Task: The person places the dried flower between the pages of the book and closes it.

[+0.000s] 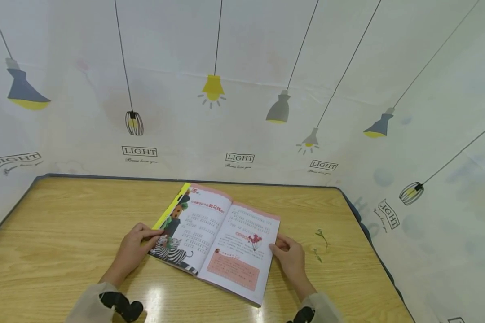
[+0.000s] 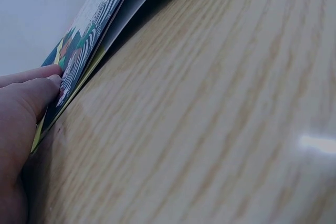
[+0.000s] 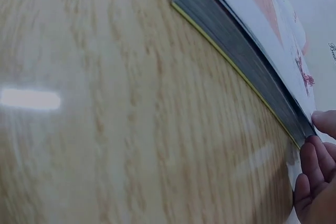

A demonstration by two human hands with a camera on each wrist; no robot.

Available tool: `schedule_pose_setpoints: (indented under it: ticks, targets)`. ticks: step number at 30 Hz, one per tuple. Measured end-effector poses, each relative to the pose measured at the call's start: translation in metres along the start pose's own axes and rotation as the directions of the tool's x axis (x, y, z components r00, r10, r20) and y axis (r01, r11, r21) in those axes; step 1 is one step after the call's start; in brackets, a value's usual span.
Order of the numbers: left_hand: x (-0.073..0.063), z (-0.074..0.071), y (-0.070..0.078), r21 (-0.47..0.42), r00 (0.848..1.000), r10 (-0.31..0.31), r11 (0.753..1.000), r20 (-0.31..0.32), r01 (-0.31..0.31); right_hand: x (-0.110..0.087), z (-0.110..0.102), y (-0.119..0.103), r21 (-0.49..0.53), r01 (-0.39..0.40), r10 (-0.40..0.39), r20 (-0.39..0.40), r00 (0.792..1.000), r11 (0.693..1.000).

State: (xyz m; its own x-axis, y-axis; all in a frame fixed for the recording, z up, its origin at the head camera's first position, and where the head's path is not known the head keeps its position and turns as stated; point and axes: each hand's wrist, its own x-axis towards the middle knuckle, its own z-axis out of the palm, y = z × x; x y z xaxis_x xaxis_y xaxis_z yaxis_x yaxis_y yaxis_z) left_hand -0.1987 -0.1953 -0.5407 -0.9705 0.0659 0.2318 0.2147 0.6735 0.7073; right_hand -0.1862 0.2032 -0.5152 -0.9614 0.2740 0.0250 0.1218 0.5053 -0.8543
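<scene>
My left hand (image 1: pixel 130 252) is laying its fairly straight fingers on the left edge of an open book (image 1: pixel 216 244), while my right hand (image 1: pixel 289 260) is pinching the right edge, thumb on the page and fingers curling against the side. The book is lying mid-table, showing zebras on its left page. I am seeing two small sprigs (image 1: pixel 320 233) lying right of it on the table (image 1: pixel 85 211); printed lamps (image 1: pixel 213 87) are hanging across the far backdrop (image 1: pixel 178 125).
</scene>
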Motion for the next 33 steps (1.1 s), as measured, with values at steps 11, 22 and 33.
schedule_pose_setpoints:
  ticks: [11, 22, 33]
  targets:
    - [-0.0011, 0.0010, 0.0005, -0.002, 0.999, 0.024, 1.000, -0.029, -0.025, -0.0032, 0.0038, -0.0024, -0.012, 0.009, -0.009, -0.055, 0.998, 1.000]
    - [-0.0012, -0.0009, 0.0036, -0.008, 1.000, 0.004, 1.000, -0.027, -0.004, -0.0043, 0.0064, -0.0013, -0.062, 0.115, -0.118, -0.051, 0.992, 0.991]
    - [-0.0017, -0.0002, 0.0028, -0.002, 0.999, 0.023, 1.000, -0.034, -0.023, -0.0044, 0.0050, -0.0049, 0.000, 0.066, -0.066, -0.054, 0.996, 0.998]
